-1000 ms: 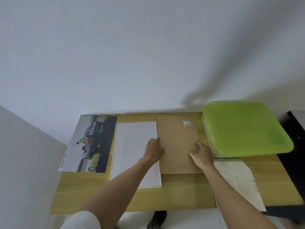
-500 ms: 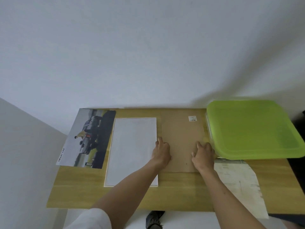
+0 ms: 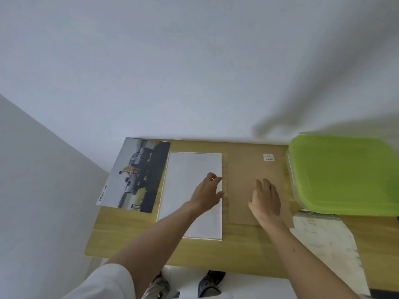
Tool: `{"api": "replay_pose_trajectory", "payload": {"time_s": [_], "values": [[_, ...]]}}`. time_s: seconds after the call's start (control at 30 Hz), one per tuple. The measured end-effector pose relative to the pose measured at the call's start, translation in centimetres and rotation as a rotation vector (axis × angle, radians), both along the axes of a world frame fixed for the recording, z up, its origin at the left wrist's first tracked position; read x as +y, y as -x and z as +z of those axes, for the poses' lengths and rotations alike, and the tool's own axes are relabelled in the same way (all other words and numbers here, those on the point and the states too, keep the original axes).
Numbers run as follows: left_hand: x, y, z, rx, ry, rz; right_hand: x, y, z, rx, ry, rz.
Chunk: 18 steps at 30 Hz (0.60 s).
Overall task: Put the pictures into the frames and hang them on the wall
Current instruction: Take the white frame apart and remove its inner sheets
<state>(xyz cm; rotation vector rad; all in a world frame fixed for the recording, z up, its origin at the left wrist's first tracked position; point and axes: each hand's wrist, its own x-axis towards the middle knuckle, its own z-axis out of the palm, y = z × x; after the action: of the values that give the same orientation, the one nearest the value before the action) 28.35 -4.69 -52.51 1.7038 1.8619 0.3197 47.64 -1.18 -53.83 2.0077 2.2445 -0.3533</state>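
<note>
A car picture (image 3: pixel 138 175) lies flat at the table's back left. Beside it lies a white frame (image 3: pixel 190 190), face down or blank. To its right a brown backing board (image 3: pixel 248 169) with a small label lies flat on the table. My left hand (image 3: pixel 208 192) hovers over the white frame's right edge, fingers loosely spread and holding nothing. On the lower part of the brown board rests my right hand (image 3: pixel 266 197), its fingers laid flat.
The wooden table (image 3: pixel 129 236) stands against a white wall. A clear box with a green lid (image 3: pixel 343 173) sits at the right. A printed paper sheet (image 3: pixel 323 244) lies in front of it, reaching over the near edge. Feet show below the table.
The brown board has been slid away toward the wall and laid flat. My left hand left its edge and moved left over the white frame. The camera shifted.
</note>
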Motion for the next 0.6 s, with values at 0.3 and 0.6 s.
{"api": "replay_pose_trajectory", "payload": {"time_s": [0.3,0.6], "values": [[-5.6,12.1,-1.4,0.314,0.022,-0.074,-3.9,7.7,0.5,0.204,0.113,0.178],[-9.7,15.9,-3.7,0.359,0.224,-0.201,-7.5,12.6,-1.5,0.027,0.218,0.008]]}}
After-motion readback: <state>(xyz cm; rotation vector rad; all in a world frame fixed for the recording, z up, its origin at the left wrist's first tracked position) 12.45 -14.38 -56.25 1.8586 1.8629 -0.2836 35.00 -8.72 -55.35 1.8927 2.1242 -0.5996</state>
